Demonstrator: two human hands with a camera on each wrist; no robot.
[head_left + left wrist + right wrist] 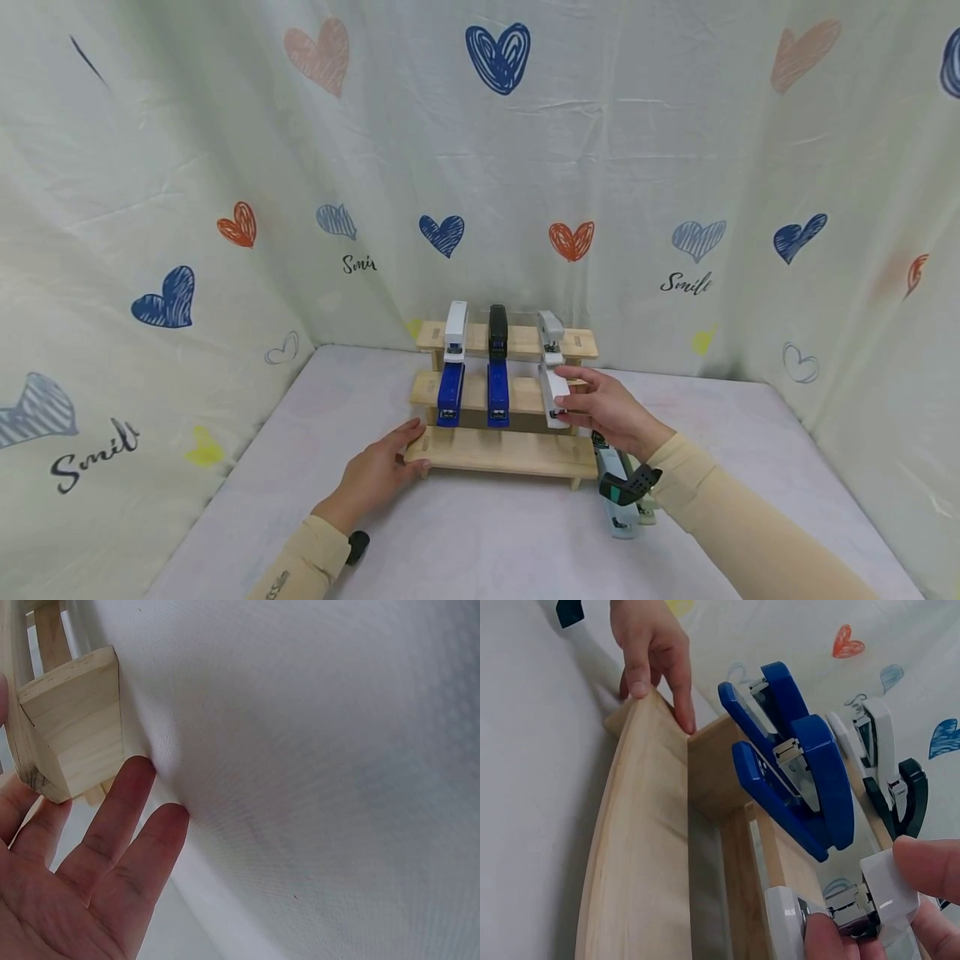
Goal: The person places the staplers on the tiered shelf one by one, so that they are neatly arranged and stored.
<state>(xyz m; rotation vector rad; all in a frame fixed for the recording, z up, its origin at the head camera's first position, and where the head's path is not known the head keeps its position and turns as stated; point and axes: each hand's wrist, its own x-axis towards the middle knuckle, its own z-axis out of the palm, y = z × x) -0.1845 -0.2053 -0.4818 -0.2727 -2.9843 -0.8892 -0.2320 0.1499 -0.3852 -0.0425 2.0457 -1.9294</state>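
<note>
White stapler [554, 396] on middle tier [525, 402] of wooden rack [521, 342], pinched by right hand [611, 410]; bottom tier [502, 451] gripped at its end by left hand [378, 473]; from right wrist only, metal mechanism [849, 907] side-on; from head only, pale-blue stapler [622, 522] beside rack.

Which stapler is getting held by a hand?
The white stapler, rightmost on the middle tier of the pale wooden stand. The right hand grips it; the two blue staplers beside it are untouched.

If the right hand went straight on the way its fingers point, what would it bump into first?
The white stapler: the right hand is pinching it. Past that, the nearest blue stapler looks next in line, though depth is hard to tell.
</note>
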